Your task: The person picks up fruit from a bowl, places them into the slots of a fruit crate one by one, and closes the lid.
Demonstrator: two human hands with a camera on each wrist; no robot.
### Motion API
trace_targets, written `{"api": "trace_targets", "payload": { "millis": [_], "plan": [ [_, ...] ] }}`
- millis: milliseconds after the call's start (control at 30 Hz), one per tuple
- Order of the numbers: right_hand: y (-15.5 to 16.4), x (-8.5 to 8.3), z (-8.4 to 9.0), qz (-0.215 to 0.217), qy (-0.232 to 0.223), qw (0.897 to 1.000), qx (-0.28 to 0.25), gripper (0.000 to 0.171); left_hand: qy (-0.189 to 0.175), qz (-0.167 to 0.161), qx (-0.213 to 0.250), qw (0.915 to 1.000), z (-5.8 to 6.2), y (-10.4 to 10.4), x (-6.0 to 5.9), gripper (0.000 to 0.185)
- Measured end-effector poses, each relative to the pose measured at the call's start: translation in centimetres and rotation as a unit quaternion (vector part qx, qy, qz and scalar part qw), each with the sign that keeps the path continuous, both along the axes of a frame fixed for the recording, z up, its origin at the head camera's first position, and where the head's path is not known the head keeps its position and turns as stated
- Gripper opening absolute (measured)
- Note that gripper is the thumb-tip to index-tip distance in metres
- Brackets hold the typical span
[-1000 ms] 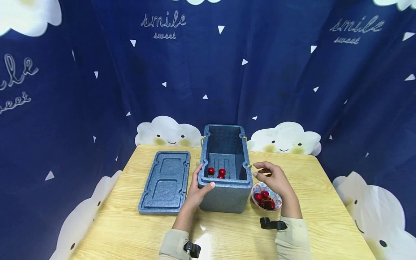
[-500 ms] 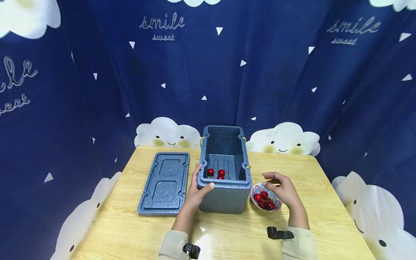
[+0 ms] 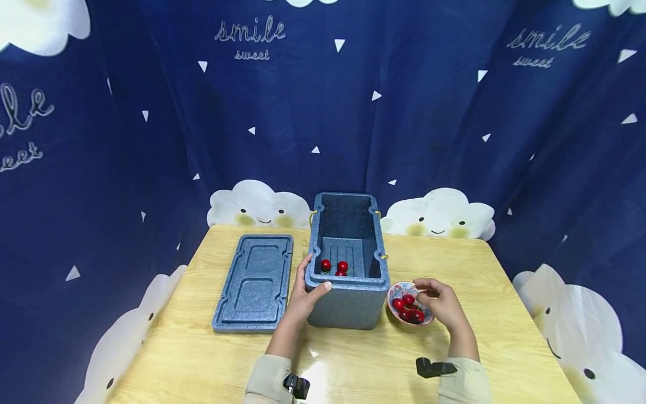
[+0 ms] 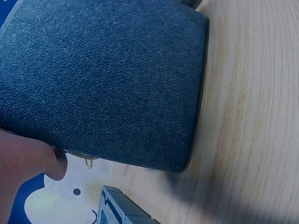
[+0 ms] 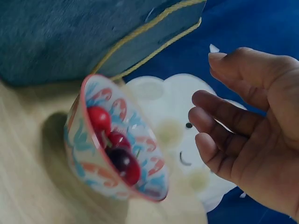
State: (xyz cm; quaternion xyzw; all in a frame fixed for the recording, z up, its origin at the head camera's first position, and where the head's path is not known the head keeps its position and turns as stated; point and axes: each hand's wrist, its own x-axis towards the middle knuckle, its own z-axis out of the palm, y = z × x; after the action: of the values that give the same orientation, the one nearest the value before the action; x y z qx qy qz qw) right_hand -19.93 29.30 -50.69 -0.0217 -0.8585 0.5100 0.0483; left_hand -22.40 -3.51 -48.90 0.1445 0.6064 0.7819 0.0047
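I am bracing the foam box (image 3: 348, 264) at frame centre with my left hand (image 3: 308, 292) gripping its corner. My right hand (image 3: 441, 303) is hovering loose-fingered, holding nothing, over the cherries (image 3: 409, 308) in the bowl (image 3: 398, 292), lower right; a clumsy pinch may tip it.

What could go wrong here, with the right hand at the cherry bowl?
1. The small patterned bowl sits close beside the blue foam box; the right hand, reaching in with loosely curled fingers, could tip it and spill the red cherries.
2. A cherry carried over the tall box rim could slip and roll across the wooden table.
3. The left hand only steadies the light box at one corner, so a bump might shift it.
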Motion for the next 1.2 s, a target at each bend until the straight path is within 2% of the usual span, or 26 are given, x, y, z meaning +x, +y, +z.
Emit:
{"api": "trace_targets", "payload": {
  "millis": [200, 400, 867, 1200],
  "plan": [
    [0.9, -0.1, -2.1, -0.015, -0.034, 0.999, -0.008, 0.033, -0.004, 0.0, -0.001, 1.0, -0.4, -0.1, 0.1, 0.079],
    [1.0, -0.8, -4.0, -0.006, -0.036, 0.999, -0.003, 0.032, -0.002, 0.001, 0.0, 1.0, -0.5, -0.1, 0.2, 0.079],
    [0.2, -1.9, -4.7, -0.001, -0.074, 0.997, 0.006, 0.031, 0.001, -0.001, -0.006, 1.0, -0.2, -0.2, 0.0, 0.079],
    [-0.2, -2.2, -5.5, 0.007, -0.059, 0.998, 0.021, 0.033, 0.009, -0.003, -0.002, 1.0, 0.1, 0.1, -0.1, 0.079]
  ]
}}
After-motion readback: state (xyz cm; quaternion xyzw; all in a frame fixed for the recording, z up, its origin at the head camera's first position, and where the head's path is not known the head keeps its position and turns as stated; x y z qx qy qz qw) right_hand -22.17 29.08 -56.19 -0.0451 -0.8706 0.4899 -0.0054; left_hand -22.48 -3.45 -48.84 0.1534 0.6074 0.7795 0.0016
